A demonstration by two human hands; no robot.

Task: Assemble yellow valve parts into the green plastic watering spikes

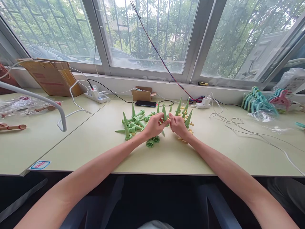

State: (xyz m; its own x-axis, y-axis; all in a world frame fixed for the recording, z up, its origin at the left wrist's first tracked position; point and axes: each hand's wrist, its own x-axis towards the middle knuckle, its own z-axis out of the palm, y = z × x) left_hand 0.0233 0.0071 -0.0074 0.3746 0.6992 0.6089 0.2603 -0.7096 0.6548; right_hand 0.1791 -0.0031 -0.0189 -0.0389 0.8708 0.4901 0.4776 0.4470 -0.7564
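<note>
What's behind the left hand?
Beyond the left hand, the upper part of a green spike points up. The hand covers its base; anything lower there can't be seen.

You wore the one camera on your head, where it looked forward and down from behind and above the near edge of the table. It faced the windows straight across the table, with those at the top of its view and your left hand and right hand close to its middle. It stood back far enough for the hands to look small.
</note>
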